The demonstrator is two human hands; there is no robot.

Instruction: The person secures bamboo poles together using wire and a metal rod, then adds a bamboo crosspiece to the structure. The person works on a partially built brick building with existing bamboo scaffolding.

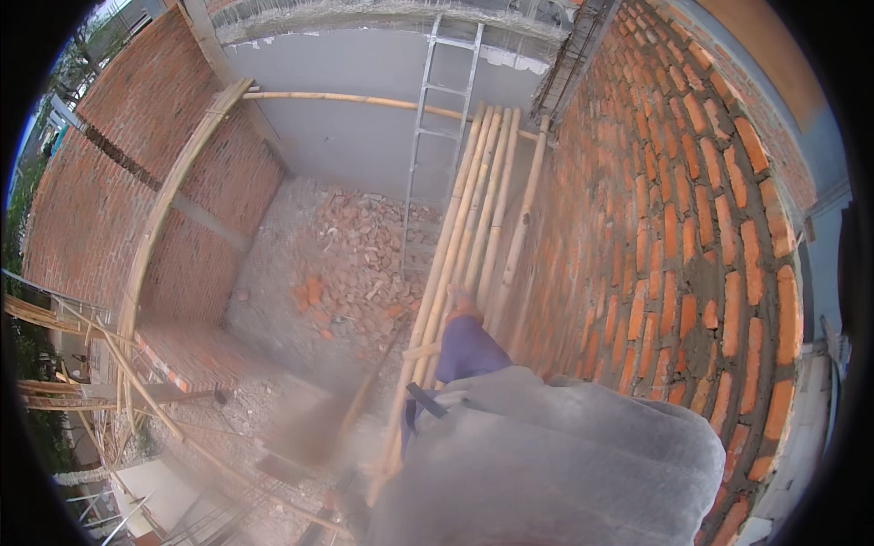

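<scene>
Neither of my hands can be made out. My grey shirt [564,455] fills the lower middle, and below its hem a leg in purple cloth [472,350] reaches forward. The bare foot [462,305] at its end rests on a walkway of several long bamboo poles [472,209]. A short crosspiece [421,351] lies across the poles beside the leg. Left of my shirt is a smeared brown patch [314,423] that I cannot identify. Close on my right rises a brick wall [669,246] with grey mortar joints.
A metal ladder [442,109] leans by the far grey wall [337,127]. Far below, broken bricks [364,259] lie heaped on the ground. One bamboo pole [364,97] spans the far side, and a long timber [173,182] curves along the left. More scaffold poles [114,337] stand at the left.
</scene>
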